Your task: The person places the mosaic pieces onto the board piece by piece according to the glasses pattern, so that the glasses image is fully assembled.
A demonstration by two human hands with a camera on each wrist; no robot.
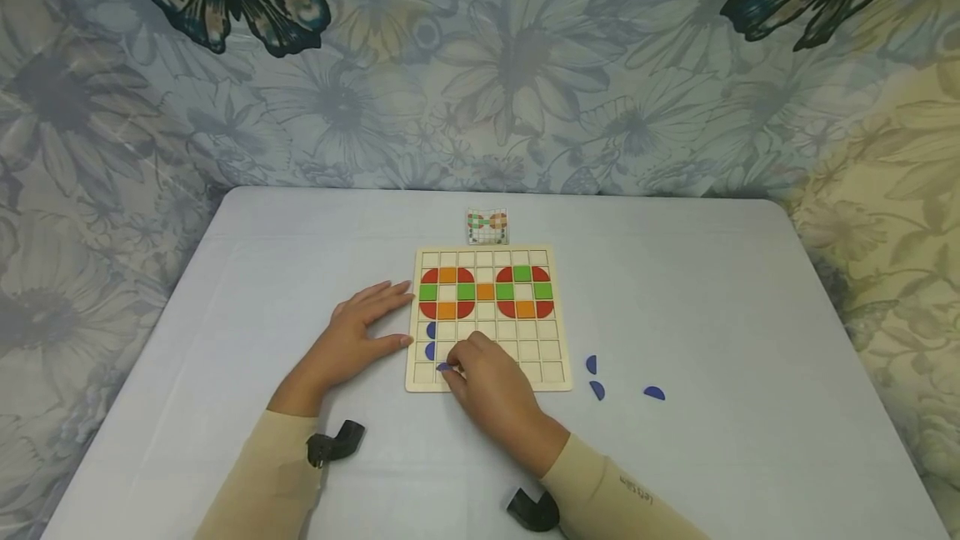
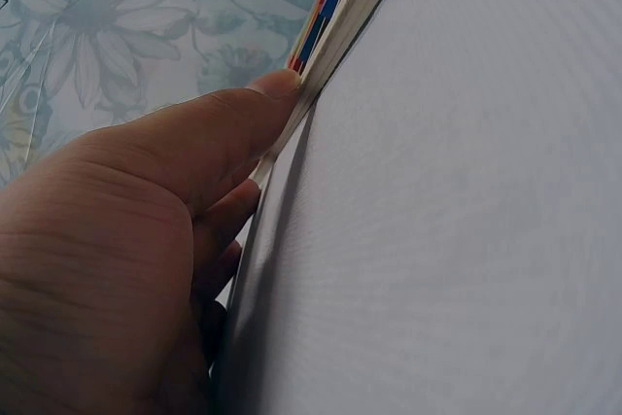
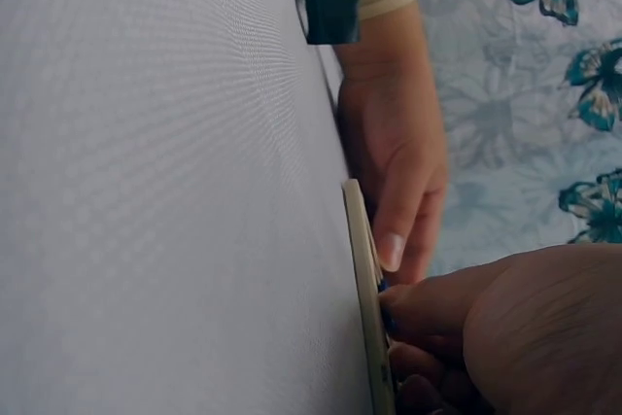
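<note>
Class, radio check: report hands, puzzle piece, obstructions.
Left hand flat, steadying the board. Right hand pinching a blue piece at the bottom row. Three spare blue pieces right of the board, nothing blocking.

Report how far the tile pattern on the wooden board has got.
Done: red, orange and green tiles form two rings on the wooden board; two blue pieces sit at its left edge. In hand: the right hand sets another blue piece while the left hand steadies the board. Left: three loose blue pieces lie on the table.
</note>
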